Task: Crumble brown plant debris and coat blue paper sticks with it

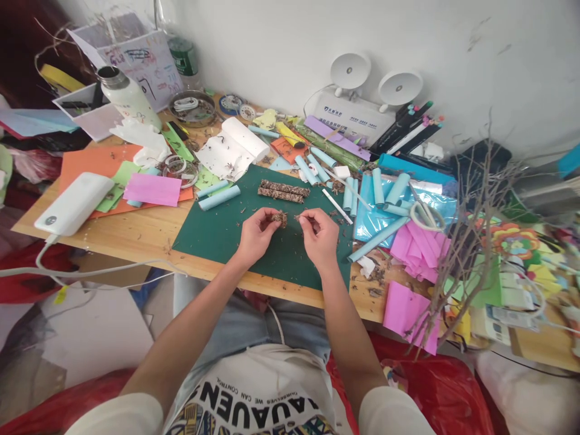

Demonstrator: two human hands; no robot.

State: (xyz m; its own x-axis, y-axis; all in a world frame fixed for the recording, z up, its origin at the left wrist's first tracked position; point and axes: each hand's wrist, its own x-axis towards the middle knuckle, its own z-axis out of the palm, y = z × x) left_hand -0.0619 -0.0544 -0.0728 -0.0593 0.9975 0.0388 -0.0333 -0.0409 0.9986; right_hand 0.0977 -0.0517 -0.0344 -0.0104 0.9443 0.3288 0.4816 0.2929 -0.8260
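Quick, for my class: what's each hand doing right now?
Left hand: fingers closed on a crumbly brown piece.
Right hand: fingers pinched on a tiny brown scrap.

- Pale brown tabletop: wood, smooth, grain visible.
- Dark green rectangular mat: matt, smooth.
- Brown cylindrical rods and small brown clump: rough, flaky surface.
- Light-blue rolled tubes: paper, matt.
- Bright blue flat packet: glossy plastic film.
- White rounded power bank: smooth plastic, soft sheen.
- Thin brown branches: bare wood, matt.
- Red crumpled bag: glossy plastic.
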